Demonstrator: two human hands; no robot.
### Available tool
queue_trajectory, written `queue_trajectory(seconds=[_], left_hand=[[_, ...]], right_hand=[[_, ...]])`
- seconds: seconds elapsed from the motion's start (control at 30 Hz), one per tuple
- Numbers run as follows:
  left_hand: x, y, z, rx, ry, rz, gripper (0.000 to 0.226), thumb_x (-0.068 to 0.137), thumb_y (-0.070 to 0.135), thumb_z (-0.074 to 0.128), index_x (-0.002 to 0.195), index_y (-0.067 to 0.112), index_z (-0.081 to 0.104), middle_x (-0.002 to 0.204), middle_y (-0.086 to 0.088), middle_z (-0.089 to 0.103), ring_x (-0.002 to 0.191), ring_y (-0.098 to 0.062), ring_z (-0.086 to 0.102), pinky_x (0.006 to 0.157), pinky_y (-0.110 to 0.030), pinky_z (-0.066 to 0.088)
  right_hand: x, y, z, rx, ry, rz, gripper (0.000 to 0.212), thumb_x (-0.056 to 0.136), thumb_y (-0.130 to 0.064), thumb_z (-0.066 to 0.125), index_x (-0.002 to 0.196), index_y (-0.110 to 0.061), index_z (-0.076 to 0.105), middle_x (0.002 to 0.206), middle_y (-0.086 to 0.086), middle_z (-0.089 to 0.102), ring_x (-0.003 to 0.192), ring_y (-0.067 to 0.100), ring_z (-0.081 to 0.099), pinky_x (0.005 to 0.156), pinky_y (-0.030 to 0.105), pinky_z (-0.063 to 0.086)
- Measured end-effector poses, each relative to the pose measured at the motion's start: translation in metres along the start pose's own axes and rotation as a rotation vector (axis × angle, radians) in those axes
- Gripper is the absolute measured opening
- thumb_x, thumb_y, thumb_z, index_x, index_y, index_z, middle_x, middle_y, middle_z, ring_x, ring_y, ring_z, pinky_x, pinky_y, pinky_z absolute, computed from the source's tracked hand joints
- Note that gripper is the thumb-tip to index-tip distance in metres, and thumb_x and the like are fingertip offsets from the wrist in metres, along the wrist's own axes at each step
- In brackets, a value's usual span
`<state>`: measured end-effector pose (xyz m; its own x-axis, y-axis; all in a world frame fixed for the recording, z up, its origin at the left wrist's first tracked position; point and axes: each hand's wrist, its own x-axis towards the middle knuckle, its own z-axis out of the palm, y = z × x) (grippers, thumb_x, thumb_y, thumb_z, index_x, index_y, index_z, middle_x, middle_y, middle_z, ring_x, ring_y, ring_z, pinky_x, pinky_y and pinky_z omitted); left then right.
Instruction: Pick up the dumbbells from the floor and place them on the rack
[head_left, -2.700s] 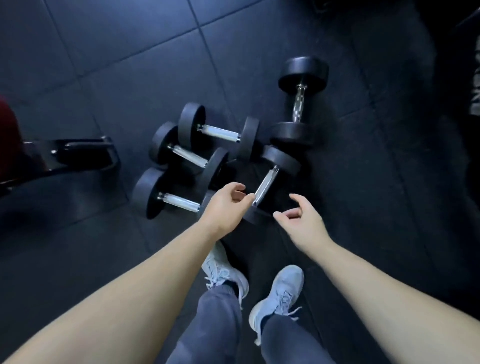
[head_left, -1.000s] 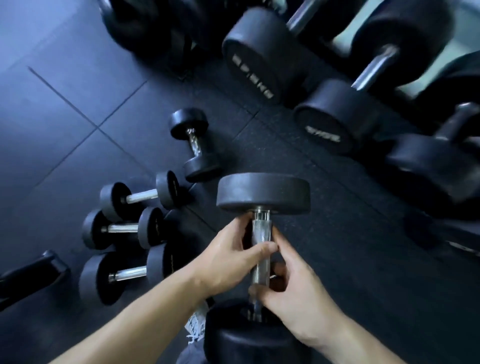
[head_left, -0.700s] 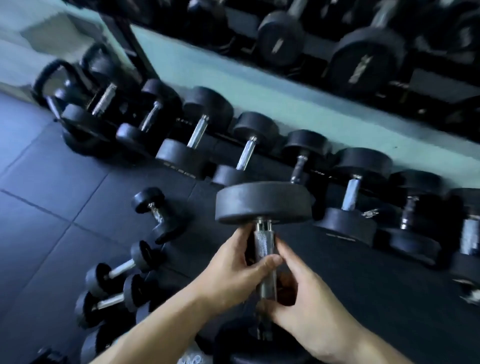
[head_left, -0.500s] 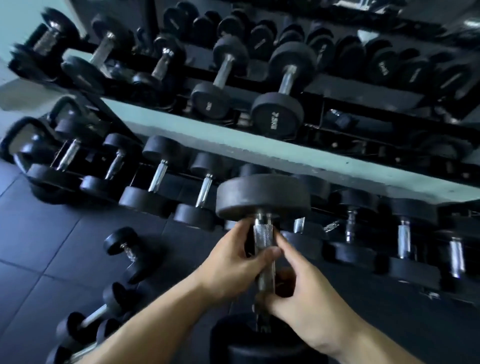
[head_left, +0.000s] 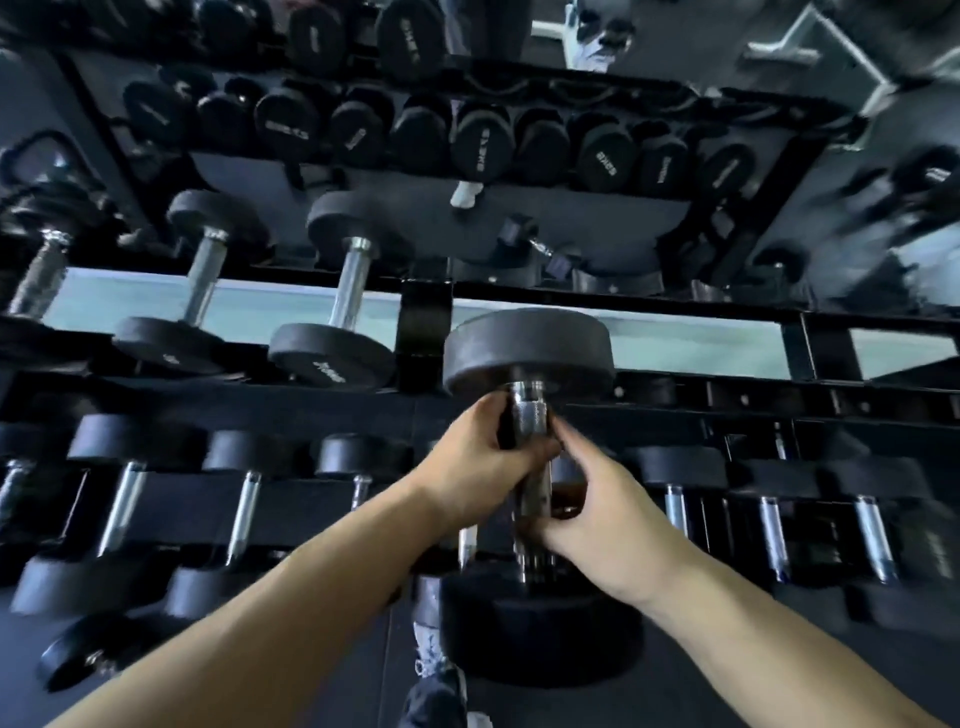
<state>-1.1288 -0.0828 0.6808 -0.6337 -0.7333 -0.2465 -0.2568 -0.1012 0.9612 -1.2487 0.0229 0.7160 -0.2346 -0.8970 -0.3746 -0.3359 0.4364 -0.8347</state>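
I hold a black dumbbell (head_left: 527, 353) with a chrome handle upright in front of me, in both hands. My left hand (head_left: 483, 467) wraps the upper part of the handle. My right hand (head_left: 597, 525) grips the lower part, just above the bottom head. The dumbbell's top head is level with the middle shelf of the black rack (head_left: 423, 322). One dumbbell on the floor (head_left: 83, 657) shows at the lower left; the others are out of view.
The rack's three tiers hold many black dumbbells: small ones on top (head_left: 483, 145), larger ones on the middle shelf (head_left: 332, 353) to the left, a full row on the bottom tier (head_left: 239, 519). The middle shelf to the right of the upright post looks bare. My shoe (head_left: 434, 696) is below.
Both hands took the dumbbell off the floor and raised it. My view swung up from the floor to the rack, which is now closer, with the dumbbell level with the middle shelf.
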Motion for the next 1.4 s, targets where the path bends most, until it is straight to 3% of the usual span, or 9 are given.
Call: queue_trajectory(seconds=[0.17,0.33,0.4,0.53,0.7,0.87,1.07,1.23,1.4], left_hand=[[0.099,0.004,-0.011,0.011,-0.035,-0.022,0.017,0.091,0.010,0.074,0.106,0.016,0.067,0.096,-0.004,0.077,0.086,-0.009,0.074,0.079,-0.027,0.060],[0.174,0.001,-0.034,0.020,0.013,-0.066,0.023,0.088,0.017,0.077,0.109,0.017,0.067,0.093,-0.001,0.076,0.087,-0.014,0.074,0.085,-0.031,0.062],[0.196,-0.003,-0.044,0.038,0.037,-0.091,0.032,0.082,0.025,0.076,0.112,0.017,0.068,0.095,-0.004,0.077,0.090,-0.018,0.075,0.086,-0.034,0.062],[0.228,-0.007,-0.057,0.070,0.065,-0.125,0.024,0.093,0.013,0.074,0.116,0.010,0.067,0.094,-0.003,0.072,0.085,-0.012,0.068,0.079,-0.022,0.058],[0.242,-0.013,-0.064,0.108,0.046,-0.117,0.017,0.092,0.008,0.074,0.107,0.012,0.066,0.091,-0.004,0.071,0.084,-0.012,0.068,0.084,-0.029,0.059],[0.246,-0.018,-0.063,0.102,0.056,-0.091,0.019,0.089,0.011,0.077,0.105,0.011,0.066,0.089,-0.003,0.072,0.085,-0.016,0.070,0.088,-0.039,0.060],[0.263,-0.015,-0.066,0.101,0.049,-0.114,0.021,0.093,0.004,0.073,0.112,0.009,0.066,0.084,0.006,0.069,0.074,0.003,0.066,0.071,-0.013,0.053],[0.266,-0.026,-0.070,0.108,0.056,-0.173,0.026,0.092,0.011,0.075,0.116,0.005,0.068,0.100,-0.012,0.076,0.095,-0.019,0.072,0.095,-0.039,0.060],[0.267,-0.031,-0.073,0.166,0.087,-0.233,0.053,0.073,0.039,0.080,0.117,0.013,0.062,0.103,-0.007,0.077,0.100,-0.023,0.075,0.095,-0.048,0.060]], right_hand=[[0.087,0.000,-0.027,0.016,0.057,0.024,0.090,0.080,0.000,0.079,0.152,-0.040,0.042,0.092,-0.004,0.080,0.068,0.010,0.073,0.064,0.023,0.058],[0.168,-0.002,-0.033,0.067,0.050,0.024,0.076,0.083,-0.003,0.078,0.142,-0.042,0.050,0.093,0.003,0.080,0.083,0.029,0.076,0.081,0.045,0.062],[0.195,-0.002,-0.035,0.072,0.034,0.014,0.075,0.082,-0.004,0.080,0.139,-0.043,0.050,0.094,0.002,0.079,0.078,0.029,0.076,0.077,0.039,0.064],[0.235,-0.002,-0.037,0.116,-0.003,-0.018,0.073,0.083,-0.002,0.078,0.119,-0.058,0.048,0.080,-0.002,0.073,0.055,0.001,0.064,0.055,0.017,0.053],[0.254,0.008,-0.035,0.127,-0.034,0.015,0.082,0.084,-0.003,0.077,0.146,-0.043,0.043,0.079,0.022,0.075,0.063,0.034,0.071,0.061,0.037,0.059],[0.257,0.015,-0.033,0.147,-0.007,0.017,0.087,0.083,-0.002,0.076,0.150,-0.043,0.040,0.076,0.022,0.074,0.058,0.028,0.068,0.058,0.037,0.057],[0.281,0.018,-0.034,0.125,0.027,-0.020,0.080,0.081,-0.003,0.077,0.147,-0.037,0.047,0.066,0.003,0.072,0.054,0.012,0.067,0.057,0.026,0.057],[0.285,0.023,-0.028,0.114,0.004,0.013,0.083,0.083,-0.006,0.078,0.151,-0.038,0.043,0.065,-0.004,0.068,0.052,0.003,0.064,0.054,0.017,0.050],[0.283,0.018,-0.026,0.098,-0.011,0.050,0.087,0.084,-0.009,0.080,0.154,-0.041,0.037,0.070,-0.004,0.073,0.060,0.007,0.071,0.059,0.015,0.052]])
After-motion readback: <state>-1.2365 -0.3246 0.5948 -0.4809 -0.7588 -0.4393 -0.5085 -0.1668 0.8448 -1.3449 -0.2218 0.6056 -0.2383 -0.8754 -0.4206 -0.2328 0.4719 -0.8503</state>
